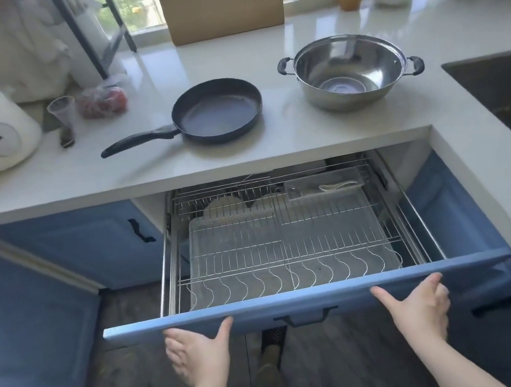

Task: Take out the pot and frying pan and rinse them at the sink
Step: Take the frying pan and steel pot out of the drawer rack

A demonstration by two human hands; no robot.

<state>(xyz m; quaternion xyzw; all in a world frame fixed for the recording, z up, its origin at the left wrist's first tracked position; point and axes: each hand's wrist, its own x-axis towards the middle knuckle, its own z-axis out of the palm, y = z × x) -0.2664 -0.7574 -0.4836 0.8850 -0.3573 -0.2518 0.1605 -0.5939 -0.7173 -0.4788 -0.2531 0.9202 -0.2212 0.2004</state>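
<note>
Removal stage: complete, by my judgement. The frying pan (217,110) and the steel pot (351,70) both stand on the desk (255,46), well apart, the pot nearer the sink (500,82) at the right. Neither is in the sink, so rinsing remains. The pull-out rack drawer (300,299) is open below. My left hand (199,349) and right hand (419,309) press flat against its blue front, fingers (432,281) straight and spread, gripping nothing. Probable current step: closing the drawer.
</note>
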